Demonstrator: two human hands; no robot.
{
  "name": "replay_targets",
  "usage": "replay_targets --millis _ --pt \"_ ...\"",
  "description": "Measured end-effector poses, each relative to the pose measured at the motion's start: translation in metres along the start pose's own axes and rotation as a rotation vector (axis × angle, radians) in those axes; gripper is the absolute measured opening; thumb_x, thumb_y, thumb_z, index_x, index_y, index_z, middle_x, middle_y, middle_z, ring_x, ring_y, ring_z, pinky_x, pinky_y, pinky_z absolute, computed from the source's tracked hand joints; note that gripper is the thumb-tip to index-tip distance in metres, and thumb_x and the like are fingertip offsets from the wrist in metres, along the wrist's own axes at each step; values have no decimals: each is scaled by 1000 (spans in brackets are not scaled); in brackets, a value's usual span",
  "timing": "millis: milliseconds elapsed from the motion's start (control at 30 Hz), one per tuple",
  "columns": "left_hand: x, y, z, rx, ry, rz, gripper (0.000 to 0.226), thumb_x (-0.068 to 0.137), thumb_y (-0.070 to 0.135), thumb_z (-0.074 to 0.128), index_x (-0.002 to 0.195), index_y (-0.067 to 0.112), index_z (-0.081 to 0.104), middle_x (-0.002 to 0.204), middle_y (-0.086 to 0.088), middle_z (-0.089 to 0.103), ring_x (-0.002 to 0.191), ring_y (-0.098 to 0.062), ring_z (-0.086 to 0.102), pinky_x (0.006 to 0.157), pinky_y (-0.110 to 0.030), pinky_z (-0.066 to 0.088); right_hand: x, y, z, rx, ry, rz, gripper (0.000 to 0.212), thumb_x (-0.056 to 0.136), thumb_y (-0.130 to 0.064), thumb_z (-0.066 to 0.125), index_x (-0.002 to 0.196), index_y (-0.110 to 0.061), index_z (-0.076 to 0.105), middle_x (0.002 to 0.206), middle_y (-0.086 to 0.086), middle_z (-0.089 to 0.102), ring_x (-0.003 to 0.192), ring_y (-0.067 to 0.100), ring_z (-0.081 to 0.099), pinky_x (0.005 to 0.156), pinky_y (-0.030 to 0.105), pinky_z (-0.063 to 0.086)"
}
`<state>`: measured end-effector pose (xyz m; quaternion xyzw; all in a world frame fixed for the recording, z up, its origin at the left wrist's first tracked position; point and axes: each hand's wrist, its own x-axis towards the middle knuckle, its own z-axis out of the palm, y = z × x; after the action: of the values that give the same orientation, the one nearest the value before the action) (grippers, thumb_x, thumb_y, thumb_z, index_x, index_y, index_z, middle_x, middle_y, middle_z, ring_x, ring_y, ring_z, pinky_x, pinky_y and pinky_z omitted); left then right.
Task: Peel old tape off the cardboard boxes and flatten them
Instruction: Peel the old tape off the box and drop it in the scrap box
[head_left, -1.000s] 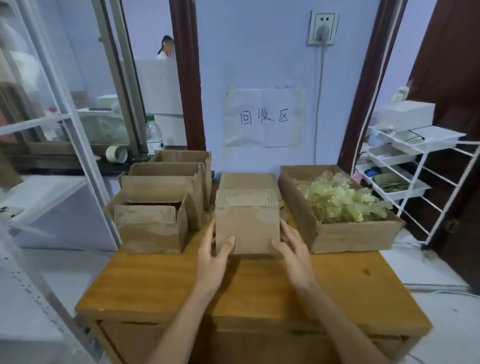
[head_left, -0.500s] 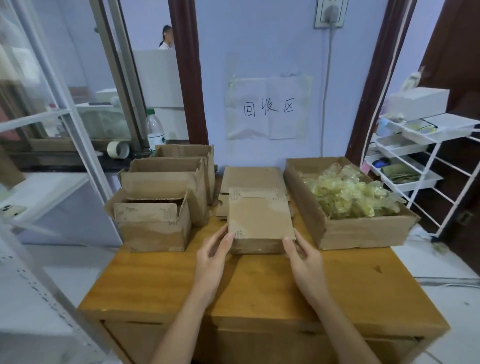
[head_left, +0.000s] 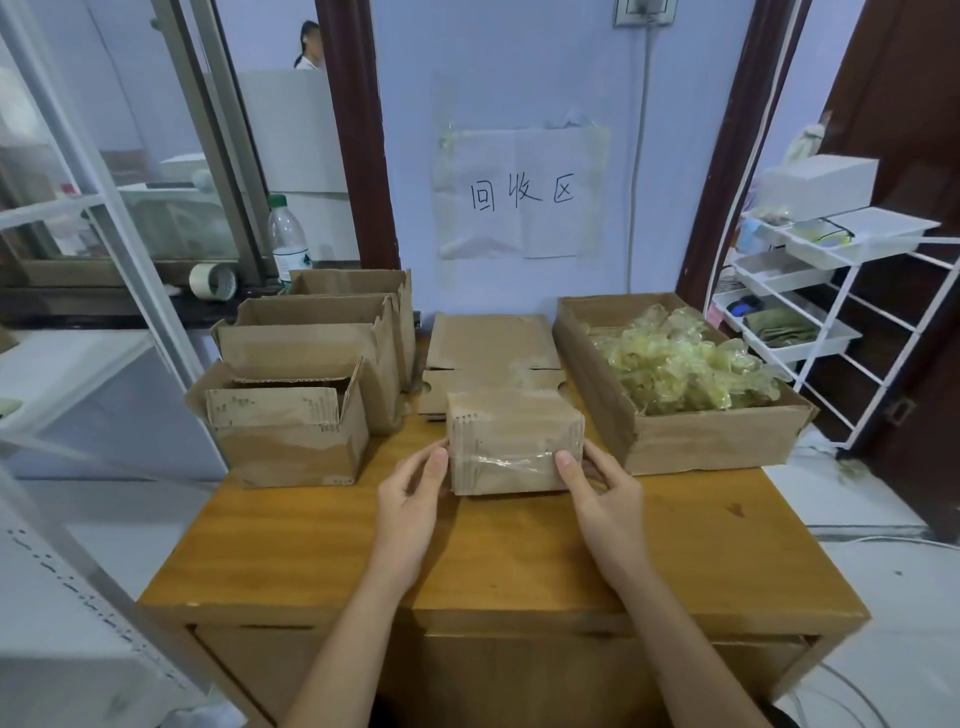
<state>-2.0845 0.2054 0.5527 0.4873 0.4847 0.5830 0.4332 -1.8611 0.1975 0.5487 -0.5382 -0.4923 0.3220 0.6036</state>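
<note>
Two hands hold your small box (head_left: 514, 441) at the middle of the table (head_left: 311, 545): your left hand (head_left: 410, 499) grips its left side, your right hand (head_left: 602, 493) its right, thumbs on the front face across a clear tape strip (head_left: 511, 460). Flattened cardboard (head_left: 491, 343) lies just behind it.

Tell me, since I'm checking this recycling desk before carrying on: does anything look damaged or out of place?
Nothing is spilled. The small box gripped by the left hand and right hand still has clear tape across its front. The open box at the left has ragged, torn flaps. Peeled tape sits heaped inside the tray box.
</note>
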Motion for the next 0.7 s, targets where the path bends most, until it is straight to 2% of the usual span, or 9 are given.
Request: replay_targets --millis 100,233,333,433,500,600,700 --pt "-2 2 1 16 2 25 32 94 52 61 119 37 74 125 5 73 115 -13 70 100 -44 59 1 1 0 72 75 34 35 93 -39 75 125 -25 74 115 -9 76 108 7 70 87 22 58" --pt "-4 3 2 86 -23 45 25 90 54 66 113 53 73 129 10 68 120 -11 66 102 -42 58 3 3 0 87 102 38 38 92 -45 74 125 -25 75 115 -7 76 107 9 71 91 30 58" --pt "-6 6 4 173 -32 92 37 91 58 62 125 48 69 132 14 60 125 -8 59 105 -39 54 3 1 2 126 121 44 26 93 -43 74 116 -30 77 108 -9 78 102 8 72 89 29 58" --pt "-13 13 9 301 -90 153 53 91 65 57 140 48 52 138 24 45 129 1 49 102 -22 50 4 -4 4 180 166 70 10 94 -39 75 103 -35 77 97 -15 79 95 1 72 83 20 57" --pt "-15 12 12 420 -140 194 72 89 74 60 153 48 41 150 26 36 134 7 41 104 -18 43 5 -8 4 233 195 103 8 94 -37 75 100 -33 78 92 -17 79 91 -2 72 77 16 55" --pt "-17 13 18 576 -139 209 92 81 72 70 160 45 30 157 28 26 140 4 30 109 -25 34 6 -13 4 286 207 126 8 96 -35 73 97 -30 79 90 -15 80 89 -4 72 73 12 54" --pt "-18 14 19 574 -31 281 80 84 58 76 153 37 43 149 23 40 136 -2 42 114 -43 45 4 -14 3 308 201 134 15 96 -34 73 101 -23 82 94 -10 81 92 0 73 75 15 55"
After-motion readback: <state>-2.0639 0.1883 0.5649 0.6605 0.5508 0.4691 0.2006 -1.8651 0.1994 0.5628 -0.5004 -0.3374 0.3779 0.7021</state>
